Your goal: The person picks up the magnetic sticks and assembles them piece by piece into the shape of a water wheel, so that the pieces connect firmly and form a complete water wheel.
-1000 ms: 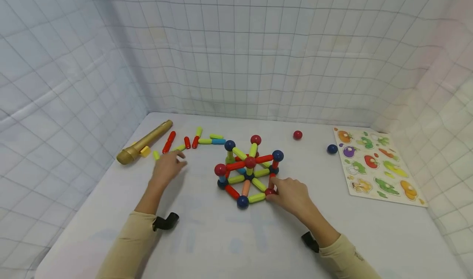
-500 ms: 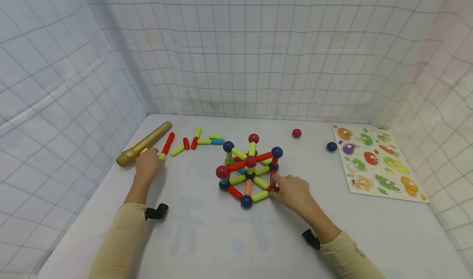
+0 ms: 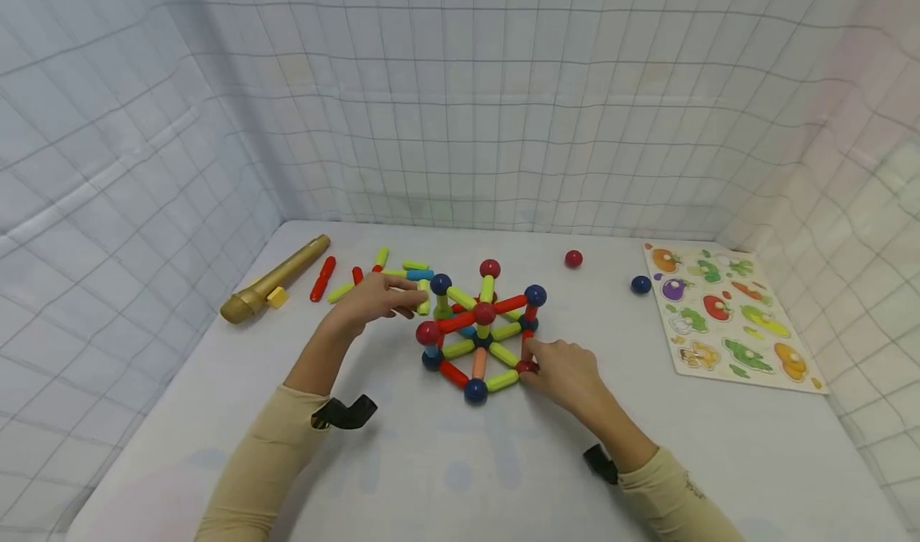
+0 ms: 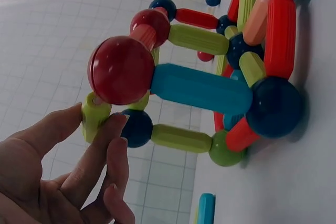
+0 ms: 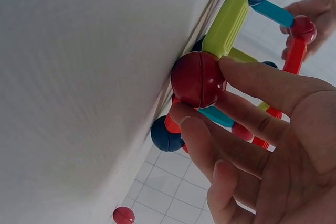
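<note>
A frame of magnetic rods and balls (image 3: pixel 454 374) stands on the table. In the head view my left hand (image 3: pixel 370 298) is at its left side, pinching a yellow-green magnetic rod (image 4: pixel 94 121) between thumb and fingers. The rod's end is close to a large red ball (image 4: pixel 123 70) on top of a blue upright rod (image 4: pixel 202 88); I cannot tell if they touch. My right hand (image 3: pixel 571 374) holds a red ball (image 5: pixel 199 80) at the frame's lower right corner, fingers and thumb around it. A yellow-green rod (image 5: pixel 226 24) joins that ball.
Loose rods (image 3: pixel 323 278) in red, yellow-green and blue lie at the back left, beside a gold microphone-shaped object (image 3: pixel 280 277) and a yellow block (image 3: pixel 276 297). A loose red ball (image 3: pixel 573 259), a blue ball (image 3: pixel 641 284) and a vegetable puzzle board (image 3: pixel 733 310) lie on the right.
My left hand went to the far-left pieces near the gold object, then moved right to the frame with a yellow-green rod. My right hand has stayed at the red corner ball.
</note>
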{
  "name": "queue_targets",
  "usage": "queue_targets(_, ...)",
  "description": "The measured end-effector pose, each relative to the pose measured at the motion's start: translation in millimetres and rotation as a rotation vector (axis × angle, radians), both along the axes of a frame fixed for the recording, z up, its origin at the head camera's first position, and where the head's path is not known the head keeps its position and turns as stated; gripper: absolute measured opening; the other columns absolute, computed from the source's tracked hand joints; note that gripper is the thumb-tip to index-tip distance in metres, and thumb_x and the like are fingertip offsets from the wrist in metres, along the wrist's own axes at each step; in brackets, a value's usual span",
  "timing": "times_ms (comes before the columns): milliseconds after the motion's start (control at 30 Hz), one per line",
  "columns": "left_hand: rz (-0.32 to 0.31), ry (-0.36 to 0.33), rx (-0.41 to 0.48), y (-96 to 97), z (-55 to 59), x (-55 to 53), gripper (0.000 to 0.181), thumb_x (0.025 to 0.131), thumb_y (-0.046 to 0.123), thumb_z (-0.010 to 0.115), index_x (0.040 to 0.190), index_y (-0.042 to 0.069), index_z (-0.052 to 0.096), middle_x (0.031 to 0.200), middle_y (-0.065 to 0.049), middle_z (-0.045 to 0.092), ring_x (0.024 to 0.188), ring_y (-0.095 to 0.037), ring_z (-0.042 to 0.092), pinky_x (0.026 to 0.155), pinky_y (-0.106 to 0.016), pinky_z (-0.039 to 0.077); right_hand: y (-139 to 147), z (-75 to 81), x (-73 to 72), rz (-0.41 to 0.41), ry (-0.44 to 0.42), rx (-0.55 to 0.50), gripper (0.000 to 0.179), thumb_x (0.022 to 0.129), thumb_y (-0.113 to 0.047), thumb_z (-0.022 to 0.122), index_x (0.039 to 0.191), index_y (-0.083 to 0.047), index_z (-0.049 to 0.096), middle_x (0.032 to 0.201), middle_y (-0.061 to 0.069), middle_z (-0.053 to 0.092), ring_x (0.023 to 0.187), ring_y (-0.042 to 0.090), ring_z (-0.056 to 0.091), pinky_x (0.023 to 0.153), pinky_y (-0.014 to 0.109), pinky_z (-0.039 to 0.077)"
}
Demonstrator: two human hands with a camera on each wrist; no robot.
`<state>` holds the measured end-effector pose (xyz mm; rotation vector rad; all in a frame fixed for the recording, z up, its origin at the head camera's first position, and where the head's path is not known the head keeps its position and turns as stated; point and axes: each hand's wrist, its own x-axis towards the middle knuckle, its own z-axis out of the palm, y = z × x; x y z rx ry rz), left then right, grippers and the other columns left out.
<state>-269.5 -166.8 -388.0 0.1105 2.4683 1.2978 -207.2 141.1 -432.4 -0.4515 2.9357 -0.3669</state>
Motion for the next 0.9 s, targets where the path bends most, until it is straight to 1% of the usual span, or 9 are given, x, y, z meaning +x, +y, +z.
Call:
queue_targets(100,-0.019,-0.027,0.008,4.3,-0.6,0.7,0.050,0.090,0.043,0.067,0.122,0.005,0.065,0.104,-0.011,0.074,0.090,-0.017,0.070,0.099,-0.049,0.047,-1,2.0,-0.3,0.010,0.011,-0.001,0.016,0.084,-0.027,0.075,0.088,-0.018,0.062,0.062,-0.002,0.052,0.054,0.015,0.047,0.046,0.024,0.032)
queue_targets(233,-0.052,-0.029,0.006,6.1,-0.8,1.2,0.046,0.092,0.040,0.064,0.119,0.003,0.067,0.103,-0.010,0.074,0.088,-0.017,0.070,0.098,-0.050,0.045,0,3.4,-1.5,0.013,0.033,0.004,0.016,0.084,-0.027,0.076,0.088,-0.018,0.063,0.060,-0.002,0.051,0.053,0.015,0.046,0.045,0.023,0.031)
queue_targets(433,-0.076,-0.054,-0.028,9.4,-1.4,-3.1,0.044,0.093,0.041,0.062,0.119,0.005,0.068,0.098,-0.007,0.070,0.091,-0.020,0.061,0.094,-0.047,0.046,0,2.8,-2.2,0.005,0.023,0.016,0.017,0.084,-0.028,0.076,0.090,-0.018,0.063,0.062,-0.003,0.053,0.054,0.015,0.047,0.046,0.024,0.034)
queue_targets(533,-0.086,-0.053,-0.033,10.5,-4.5,-5.8,0.045,0.093,0.043,0.062,0.119,0.007,0.068,0.101,-0.006,0.067,0.095,-0.022,0.058,0.092,-0.046,0.046,-1,1.9,-1.3,0.004,0.010,0.017,0.017,0.084,-0.028,0.076,0.091,-0.018,0.064,0.064,-0.003,0.054,0.055,0.015,0.048,0.047,0.024,0.036)
queue_targets(633,-0.099,-0.042,-0.028,10.7,-6.6,-7.8,0.045,0.094,0.044,0.060,0.119,0.008,0.068,0.107,-0.008,0.066,0.097,-0.023,0.058,0.092,-0.046,0.046,-1,1.3,-0.7,0.003,0.014,0.014,0.017,0.084,-0.028,0.076,0.091,-0.018,0.064,0.064,-0.003,0.054,0.055,0.015,0.048,0.047,0.024,0.036)
queue_targets(700,-0.100,-0.034,-0.023,8.6,-9.0,-10.2,0.044,0.096,0.043,0.057,0.120,0.007,0.067,0.110,-0.010,0.068,0.096,-0.025,0.059,0.086,-0.042,0.047,-1,1.6,-0.7,0.004,0.022,0.011,0.017,0.084,-0.028,0.076,0.090,-0.018,0.063,0.062,-0.003,0.053,0.054,0.015,0.048,0.046,0.024,0.035)
queue_targets(800,-0.070,-0.012,-0.021,4.9,-16.5,-15.2,0.038,0.101,0.033,0.051,0.123,0.005,0.065,0.111,-0.014,0.069,0.094,-0.030,0.061,0.078,-0.035,0.046,-1,2.5,-0.8,0.008,0.037,0.006,0.020,0.083,-0.030,0.077,0.090,-0.018,0.063,0.061,-0.003,0.052,0.053,0.015,0.047,0.046,0.024,0.032)
queue_targets(867,-0.065,0.014,-0.025,4.0,-28.2,-21.1,0.035,0.102,0.023,0.048,0.128,0.003,0.061,0.114,-0.017,0.069,0.095,-0.032,0.061,0.076,-0.030,0.047,-2,2.5,-0.5,0.006,0.041,0.008,0.022,0.082,-0.031,0.077,0.090,-0.018,0.062,0.061,-0.003,0.051,0.053,0.015,0.047,0.046,0.024,0.032)
queue_targets(900,-0.066,0.018,-0.023,4.6,-34.2,-23.2,0.035,0.102,0.018,0.047,0.132,0.003,0.057,0.119,-0.020,0.066,0.097,-0.033,0.061,0.078,-0.030,0.049,-2,2.3,-0.2,0.005,0.042,0.008,0.022,0.082,-0.031,0.078,0.090,-0.018,0.062,0.061,-0.003,0.052,0.053,0.015,0.047,0.046,0.024,0.032)
